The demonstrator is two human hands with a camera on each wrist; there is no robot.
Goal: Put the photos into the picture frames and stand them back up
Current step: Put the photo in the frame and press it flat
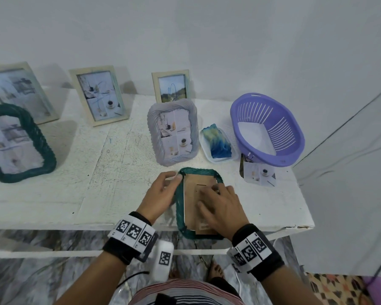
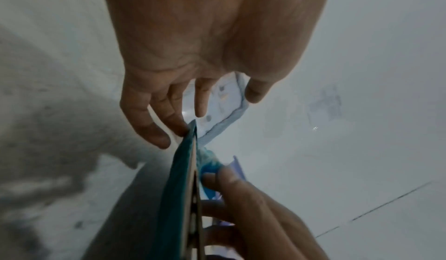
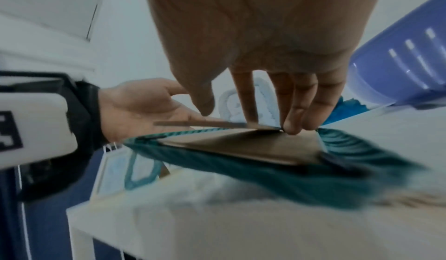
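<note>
Face down across the near edge of the bench [image 1: 97, 177] lies the teal frame [image 1: 178, 208], its brown backing board [image 1: 191, 194] uppermost. On my feed the right hand [image 1: 222, 208] lies on the board, fingers straight and pressing. At 9 o'clock the left hand [image 1: 161, 194] touches the rim, fingers loosely spread, gripping nothing. A loose photo [image 1: 260, 175] lies at 2 o'clock, just beside the purple basket [image 1: 268, 133]. A grey frame [image 1: 173, 133] stands at 12 o'clock, a cream frame [image 1: 99, 95] at 10 o'clock.

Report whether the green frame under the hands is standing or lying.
The green frame lies face down on the table: its brown backing board faces up, right hand pressing it, left hand touching its side.
</note>
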